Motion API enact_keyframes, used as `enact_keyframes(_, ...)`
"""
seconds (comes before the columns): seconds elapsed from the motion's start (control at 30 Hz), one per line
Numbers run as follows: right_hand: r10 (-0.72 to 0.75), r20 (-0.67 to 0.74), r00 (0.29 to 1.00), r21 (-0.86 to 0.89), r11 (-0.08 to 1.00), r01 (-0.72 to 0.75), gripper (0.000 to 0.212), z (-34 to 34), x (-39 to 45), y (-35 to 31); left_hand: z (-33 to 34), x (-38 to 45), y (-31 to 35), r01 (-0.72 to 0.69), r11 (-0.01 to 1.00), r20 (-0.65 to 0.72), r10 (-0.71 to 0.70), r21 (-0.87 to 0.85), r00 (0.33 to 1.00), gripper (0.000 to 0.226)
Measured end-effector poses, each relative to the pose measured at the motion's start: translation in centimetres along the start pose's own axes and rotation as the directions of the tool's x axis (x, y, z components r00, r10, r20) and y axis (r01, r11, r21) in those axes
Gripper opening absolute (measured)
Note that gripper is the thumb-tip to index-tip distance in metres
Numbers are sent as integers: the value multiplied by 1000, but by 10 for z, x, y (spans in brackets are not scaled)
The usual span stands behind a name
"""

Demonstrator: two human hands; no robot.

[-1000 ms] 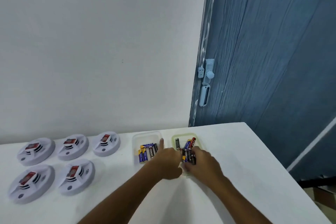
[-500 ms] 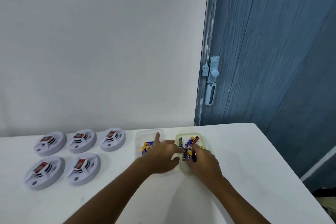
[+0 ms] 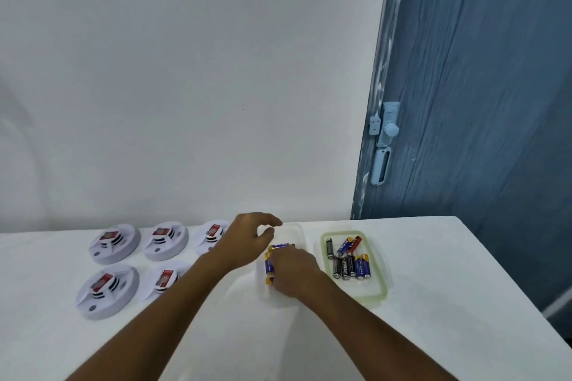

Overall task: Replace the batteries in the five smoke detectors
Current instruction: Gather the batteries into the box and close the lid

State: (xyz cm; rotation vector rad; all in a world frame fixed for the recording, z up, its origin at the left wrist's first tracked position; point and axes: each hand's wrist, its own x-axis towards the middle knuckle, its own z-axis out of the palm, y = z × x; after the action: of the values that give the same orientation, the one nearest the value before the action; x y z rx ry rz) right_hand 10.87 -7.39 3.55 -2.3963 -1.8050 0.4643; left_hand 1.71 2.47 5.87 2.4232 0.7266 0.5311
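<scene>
Right hand (image 3: 292,272) down in the clear tray (image 3: 298,230), fingers curled over blue-and-gold batteries (image 3: 270,266); actual grip hidden. Left hand (image 3: 247,238) hovers just above, fingers loosely curved, holding nothing. Five smoke detectors (image 3: 114,243) left of it; green-rimmed tray (image 3: 382,288) right.

The right hand (image 3: 292,272) lies over the clear tray (image 3: 298,230), covering most of the blue batteries (image 3: 268,266) beneath it; whether its fingers grip one cannot be told. The left hand (image 3: 247,238) and its forearm hide part of the nearest back-row smoke detector (image 3: 213,233) and the right side of the front-row detector (image 3: 164,280) beside the wrist. Both forearms are cut off by the bottom edge. Labels on the batteries in the green-rimmed tray (image 3: 382,288) are mostly too small to read.
</scene>
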Motion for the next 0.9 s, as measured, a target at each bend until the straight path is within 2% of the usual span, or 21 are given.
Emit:
enact_keyframes(0.1,43,-89,995,364,932,-7,13,-8,-17,24,18,7,10,-42,999,42,43,-24,998,27)
enact_keyframes(0.13,106,-168,980,455,890,-19,12,-10,-22,38,25,9,13,-49,999,55,51,-22,997,27)
enact_keyframes(0.2,291,-313,904,529,844,-88,17,-9,-31,75,38,14,22,-79,997,107,77,14,991,26)
enact_keyframes(0.27,399,-328,856,430,870,-240,14,-6,-38,111,55,19,34,-180,974,230,146,136,962,27)
enact_keyframes(0.33,437,-227,870,253,889,-381,27,2,-39,129,72,23,46,-317,902,397,186,294,899,34)
enact_keyframes(0.43,374,-214,902,78,927,-366,36,16,-36,129,96,27,58,-461,756,565,147,465,812,44)
enact_keyframes(0.53,347,-242,906,-11,933,-360,38,20,-29,126,114,29,60,-465,712,549,133,526,825,39)
enact_keyframes(0.67,353,-223,908,-4,932,-363,33,21,-23,130,125,35,64,-417,711,466,142,566,874,31)
enact_keyframes(0.77,353,-190,916,26,935,-354,34,23,-20,135,130,41,63,-394,754,452,144,526,880,28)
enact_keyframes(0.9,426,-206,881,173,902,-395,34,28,-13,143,136,44,60,-336,832,446,122,441,887,25)
